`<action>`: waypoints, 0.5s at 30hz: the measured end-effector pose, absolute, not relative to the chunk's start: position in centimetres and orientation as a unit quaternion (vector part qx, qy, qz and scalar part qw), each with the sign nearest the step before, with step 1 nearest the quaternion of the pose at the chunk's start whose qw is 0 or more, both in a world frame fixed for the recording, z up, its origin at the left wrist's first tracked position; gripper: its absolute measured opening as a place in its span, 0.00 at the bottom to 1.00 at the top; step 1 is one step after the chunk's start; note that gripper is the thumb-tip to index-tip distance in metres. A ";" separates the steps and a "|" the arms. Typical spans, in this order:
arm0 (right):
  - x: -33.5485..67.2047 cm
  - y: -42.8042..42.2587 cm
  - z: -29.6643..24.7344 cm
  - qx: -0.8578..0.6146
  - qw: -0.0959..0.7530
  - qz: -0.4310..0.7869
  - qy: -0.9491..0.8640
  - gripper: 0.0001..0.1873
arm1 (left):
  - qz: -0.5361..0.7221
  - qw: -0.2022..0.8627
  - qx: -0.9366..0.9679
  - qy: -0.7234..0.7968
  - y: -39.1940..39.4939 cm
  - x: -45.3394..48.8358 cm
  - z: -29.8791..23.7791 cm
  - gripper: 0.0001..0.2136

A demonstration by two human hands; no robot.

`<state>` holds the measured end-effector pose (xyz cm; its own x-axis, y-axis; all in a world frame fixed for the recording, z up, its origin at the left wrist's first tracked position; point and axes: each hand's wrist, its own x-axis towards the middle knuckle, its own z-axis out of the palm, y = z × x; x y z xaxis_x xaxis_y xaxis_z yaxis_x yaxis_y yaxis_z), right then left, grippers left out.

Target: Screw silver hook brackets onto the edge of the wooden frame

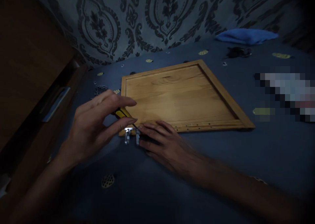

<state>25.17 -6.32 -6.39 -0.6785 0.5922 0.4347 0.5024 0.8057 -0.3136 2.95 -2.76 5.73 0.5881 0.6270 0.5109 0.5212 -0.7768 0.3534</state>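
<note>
My left hand [91, 125] holds a yellow and black screwdriver [122, 112], its index finger and thumb apart around the handle. The thin shaft slants down to a metal hinge [137, 136] on the near edge of a framed wooden panel [169, 96]. Just left of it, a second metal hinge [127, 135] hangs over the same edge. Fingers of my right hand [164, 142] press against the right-hand hinge and rest across the panel's edge. Its thumb is partly hidden in shadow. Small dark holes dot the near frame strip to the right.
The panel lies on a dark blue patterned sheet [209, 171]. Small metal parts [100, 90] lie behind my left hand. A blue cloth [246, 36] and a dark object [237, 52] are at the back right. A wooden cabinet [31, 50] borders the left, a patterned wall [133, 20] the back.
</note>
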 end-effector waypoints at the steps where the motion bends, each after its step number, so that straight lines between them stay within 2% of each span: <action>1: 25.2 -6.3 -6.3 -0.302 0.265 0.085 -0.912 0.17 | 0.324 0.081 0.881 0.335 -2.8 2.9 5.6 0.12; 7: 25.2 -6.4 -6.2 -0.307 0.249 0.093 -0.914 0.16 | 0.367 0.093 0.850 0.367 -3.1 2.8 5.3 0.15; 15: 25.2 -6.3 -6.7 -0.306 0.263 0.084 -0.911 0.16 | 0.346 0.102 0.845 0.395 -3.3 2.6 6.0 0.15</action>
<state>25.16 -6.35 -6.66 -0.6740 0.6021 0.4280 0.5135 0.7983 -0.3146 2.61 -3.33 5.97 0.4486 0.7389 0.5028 0.5973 -0.6663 0.4464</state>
